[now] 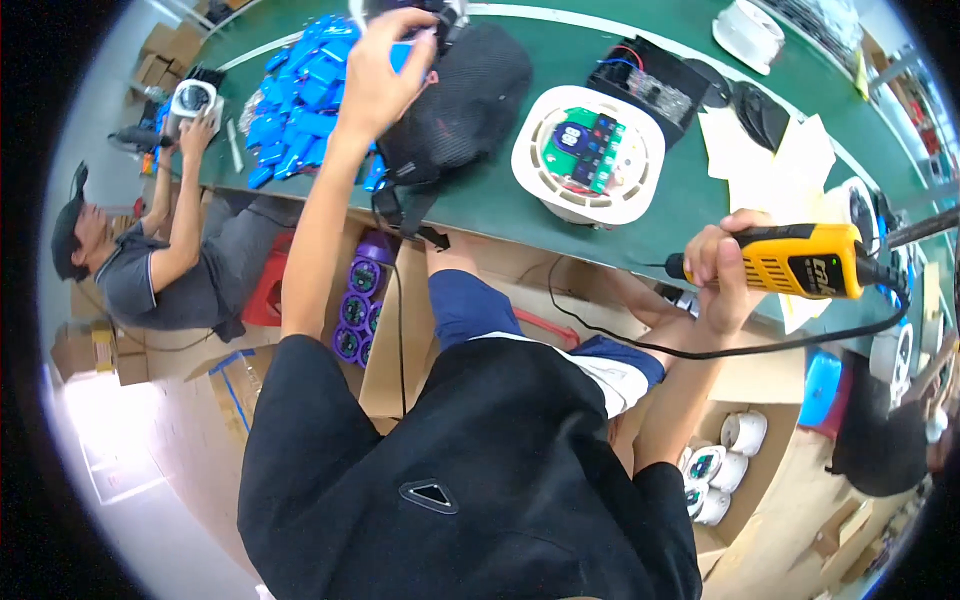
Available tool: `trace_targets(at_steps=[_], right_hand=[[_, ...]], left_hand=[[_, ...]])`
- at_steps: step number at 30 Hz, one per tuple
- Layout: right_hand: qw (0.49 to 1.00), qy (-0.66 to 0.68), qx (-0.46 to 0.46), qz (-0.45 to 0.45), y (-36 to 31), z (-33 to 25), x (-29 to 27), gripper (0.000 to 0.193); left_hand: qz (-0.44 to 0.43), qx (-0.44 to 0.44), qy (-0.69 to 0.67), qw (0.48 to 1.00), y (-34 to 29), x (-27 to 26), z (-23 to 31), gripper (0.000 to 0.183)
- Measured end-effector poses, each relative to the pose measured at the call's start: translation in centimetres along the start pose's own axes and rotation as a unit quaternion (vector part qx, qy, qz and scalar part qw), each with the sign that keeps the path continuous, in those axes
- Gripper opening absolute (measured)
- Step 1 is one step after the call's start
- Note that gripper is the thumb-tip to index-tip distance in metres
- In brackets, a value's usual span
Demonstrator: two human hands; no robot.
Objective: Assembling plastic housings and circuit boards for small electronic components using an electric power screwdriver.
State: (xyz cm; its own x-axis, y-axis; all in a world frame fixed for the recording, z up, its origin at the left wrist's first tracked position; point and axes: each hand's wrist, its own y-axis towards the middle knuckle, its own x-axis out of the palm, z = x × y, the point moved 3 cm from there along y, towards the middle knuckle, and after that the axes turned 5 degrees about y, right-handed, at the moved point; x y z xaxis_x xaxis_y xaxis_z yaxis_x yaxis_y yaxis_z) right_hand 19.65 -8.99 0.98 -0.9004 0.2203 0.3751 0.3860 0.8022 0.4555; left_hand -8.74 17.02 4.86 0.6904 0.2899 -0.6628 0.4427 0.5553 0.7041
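My right hand (725, 265) is wrapped round the black front end of a yellow-and-black electric screwdriver (795, 262). Its thin bit points left, over the table's near edge. My left hand (385, 75) reaches to the far side, fingers curled and thumb close to them, at a white unit with a dark inside (455, 14), cut off by the picture's upper edge. What those fingers pinch is too small to tell. Between my hands stands a rounded white housing (533, 150) with a green circuit board (605, 165), a display and wires facing up.
A heap of blue-wrapped packs (300, 95) lies left of a black mesh bag (465, 105). Behind the housing is a black tray of screws (655, 85). Yellowish sheets (765, 170) lie at the right. The screwdriver's black cable (690, 353) loops across my lap. A co-worker (150, 255) sits at the left.
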Motion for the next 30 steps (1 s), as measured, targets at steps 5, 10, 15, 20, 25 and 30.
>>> trace_targets(at_steps=[5,10,15,20,25,30], right_hand=[[0.998,0.061,0.019,-0.001,0.2,-0.1,0.3,0.018],[0.999,0.033,0.027,0.012,0.0,0.0,0.7,0.024],[0.999,0.043,0.02,0.018,0.0,-0.2,0.9,0.023],[0.999,0.037,0.023,0.025,-0.1,0.0,0.6,0.021],[0.999,0.033,0.022,0.023,-0.1,-0.1,0.9,0.021],[0.999,0.042,0.019,0.023,0.0,-0.2,0.8,0.021]], left_hand=[[-0.176,0.227,-0.062,0.956,-5.1,2.7,12.9,0.061],[-0.133,0.251,-0.036,0.958,-6.6,4.4,12.8,0.062],[-0.05,0.239,-0.005,0.97,-3.7,4.8,11.4,0.031],[-0.058,-0.087,-0.153,0.983,-1.0,5.5,7.4,0.031],[-0.072,-0.241,-0.332,0.909,-4.0,7.9,3.0,0.036],[-0.103,-0.417,-0.548,0.718,-8.5,8.2,6.9,0.033]])
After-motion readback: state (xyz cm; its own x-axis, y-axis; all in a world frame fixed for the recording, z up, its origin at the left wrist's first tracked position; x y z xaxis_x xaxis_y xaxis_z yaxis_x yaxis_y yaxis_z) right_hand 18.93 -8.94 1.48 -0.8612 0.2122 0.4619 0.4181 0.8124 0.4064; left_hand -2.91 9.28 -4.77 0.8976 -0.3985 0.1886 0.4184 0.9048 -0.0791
